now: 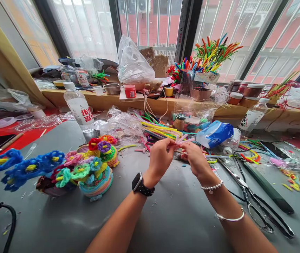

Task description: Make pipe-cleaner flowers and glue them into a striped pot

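Observation:
Pale pink pipe cleaners (182,138) are pinched between the fingertips of both my hands, over the middle of the table. My left hand (160,158), with a black dotted watch strap on its wrist, is closed on their left side. My right hand (195,160), wearing a beaded bracelet and a bangle, grips them from the right. Short pink ends stick out above the fingers; the part inside the grip is hidden. Just behind my hands lies a bundle of yellow, pink and green pipe cleaners (163,130).
Pipe-cleaner flowers in small pots (96,184) stand at the left. Large scissors (247,191) and a dark green bar (268,188) lie at the right. Behind are a blue tissue pack (214,134), water bottles (77,105) and a cluttered window sill (108,100).

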`<state>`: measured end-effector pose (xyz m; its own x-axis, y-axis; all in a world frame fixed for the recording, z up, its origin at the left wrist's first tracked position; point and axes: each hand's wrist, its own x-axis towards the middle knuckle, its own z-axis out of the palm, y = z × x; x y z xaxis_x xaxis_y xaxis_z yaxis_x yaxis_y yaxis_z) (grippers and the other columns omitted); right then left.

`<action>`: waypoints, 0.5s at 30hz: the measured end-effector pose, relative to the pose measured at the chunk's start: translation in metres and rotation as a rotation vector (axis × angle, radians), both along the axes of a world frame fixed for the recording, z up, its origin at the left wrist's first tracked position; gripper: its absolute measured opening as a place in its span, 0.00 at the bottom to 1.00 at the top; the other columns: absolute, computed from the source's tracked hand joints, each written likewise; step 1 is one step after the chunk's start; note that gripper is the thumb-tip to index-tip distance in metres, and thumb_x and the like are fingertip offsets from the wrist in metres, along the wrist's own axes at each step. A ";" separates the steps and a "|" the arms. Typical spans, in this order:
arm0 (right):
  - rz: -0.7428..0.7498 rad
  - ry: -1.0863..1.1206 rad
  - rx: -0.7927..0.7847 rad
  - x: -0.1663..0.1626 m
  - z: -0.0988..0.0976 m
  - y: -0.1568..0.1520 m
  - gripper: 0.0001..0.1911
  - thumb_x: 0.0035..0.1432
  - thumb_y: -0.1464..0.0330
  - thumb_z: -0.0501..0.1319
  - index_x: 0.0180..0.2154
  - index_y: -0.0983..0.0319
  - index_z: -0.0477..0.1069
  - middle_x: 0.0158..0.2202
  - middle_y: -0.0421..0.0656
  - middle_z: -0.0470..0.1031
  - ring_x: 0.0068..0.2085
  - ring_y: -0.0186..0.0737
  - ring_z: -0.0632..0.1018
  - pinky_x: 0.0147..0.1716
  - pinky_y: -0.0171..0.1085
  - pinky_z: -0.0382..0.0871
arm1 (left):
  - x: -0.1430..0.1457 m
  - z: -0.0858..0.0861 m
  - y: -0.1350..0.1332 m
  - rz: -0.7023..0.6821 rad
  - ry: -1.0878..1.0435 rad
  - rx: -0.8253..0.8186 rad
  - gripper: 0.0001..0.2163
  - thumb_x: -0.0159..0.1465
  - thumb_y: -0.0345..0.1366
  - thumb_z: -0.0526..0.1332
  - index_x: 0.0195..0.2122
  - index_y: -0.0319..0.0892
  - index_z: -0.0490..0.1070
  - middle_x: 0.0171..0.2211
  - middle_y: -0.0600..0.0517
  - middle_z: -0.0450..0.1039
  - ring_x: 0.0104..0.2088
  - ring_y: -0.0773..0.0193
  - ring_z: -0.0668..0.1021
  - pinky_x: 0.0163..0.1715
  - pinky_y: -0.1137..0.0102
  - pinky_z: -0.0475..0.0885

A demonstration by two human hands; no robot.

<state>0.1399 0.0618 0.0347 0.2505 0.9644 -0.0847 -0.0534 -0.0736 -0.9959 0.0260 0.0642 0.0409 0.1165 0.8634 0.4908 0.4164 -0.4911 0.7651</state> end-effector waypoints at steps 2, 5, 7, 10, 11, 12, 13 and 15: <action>0.042 0.084 -0.044 0.002 0.001 0.000 0.06 0.39 0.66 0.59 0.22 0.62 0.65 0.24 0.38 0.66 0.27 0.32 0.65 0.24 0.31 0.58 | 0.000 0.001 0.001 -0.009 -0.012 -0.022 0.03 0.53 0.33 0.59 0.26 0.41 0.71 0.27 0.51 0.75 0.30 0.63 0.74 0.34 0.69 0.67; 0.184 0.043 -0.030 0.011 0.005 0.000 0.09 0.41 0.63 0.60 0.24 0.62 0.65 0.26 0.39 0.68 0.29 0.33 0.67 0.26 0.33 0.61 | -0.005 0.004 0.005 -0.151 -0.278 -0.252 0.04 0.50 0.34 0.61 0.25 0.39 0.71 0.25 0.51 0.75 0.29 0.64 0.75 0.32 0.70 0.68; 0.256 -0.081 0.055 0.018 0.009 0.000 0.11 0.43 0.61 0.60 0.27 0.61 0.66 0.29 0.39 0.68 0.30 0.34 0.68 0.28 0.34 0.62 | -0.010 0.007 0.009 -0.253 -0.493 -0.460 0.06 0.48 0.35 0.63 0.24 0.37 0.71 0.24 0.51 0.74 0.28 0.66 0.75 0.32 0.71 0.68; 0.119 -0.363 0.379 0.025 0.013 -0.002 0.09 0.46 0.63 0.60 0.30 0.60 0.68 0.37 0.42 0.66 0.35 0.36 0.69 0.31 0.36 0.64 | -0.014 0.011 0.012 -0.389 -0.707 -0.726 0.08 0.46 0.34 0.65 0.27 0.36 0.72 0.25 0.51 0.74 0.27 0.69 0.75 0.34 0.74 0.67; 0.057 -0.445 0.501 0.026 0.014 -0.003 0.07 0.47 0.64 0.60 0.30 0.60 0.69 0.39 0.43 0.64 0.37 0.38 0.68 0.32 0.36 0.64 | -0.015 0.011 0.012 -0.430 -0.750 -0.792 0.08 0.46 0.33 0.65 0.27 0.36 0.73 0.25 0.52 0.74 0.26 0.70 0.74 0.34 0.75 0.67; 0.019 -0.511 0.603 0.026 0.015 -0.004 0.06 0.48 0.65 0.60 0.30 0.60 0.69 0.40 0.44 0.63 0.39 0.38 0.68 0.32 0.37 0.65 | -0.015 0.012 0.011 -0.465 -0.784 -0.843 0.07 0.46 0.32 0.65 0.27 0.36 0.73 0.25 0.53 0.74 0.25 0.72 0.74 0.33 0.76 0.67; 0.012 -0.559 0.680 0.026 0.016 -0.005 0.05 0.48 0.66 0.60 0.31 0.59 0.70 0.41 0.44 0.61 0.40 0.39 0.68 0.32 0.37 0.65 | -0.015 0.012 0.011 -0.493 -0.809 -0.880 0.06 0.47 0.32 0.65 0.27 0.36 0.73 0.25 0.53 0.74 0.25 0.72 0.74 0.32 0.76 0.67; 0.052 -0.623 0.775 0.026 0.018 -0.007 0.06 0.50 0.67 0.59 0.33 0.57 0.71 0.43 0.43 0.61 0.40 0.38 0.68 0.33 0.37 0.66 | -0.015 0.013 0.009 -0.531 -0.840 -0.934 0.05 0.48 0.31 0.64 0.26 0.36 0.74 0.24 0.53 0.73 0.23 0.73 0.73 0.30 0.77 0.67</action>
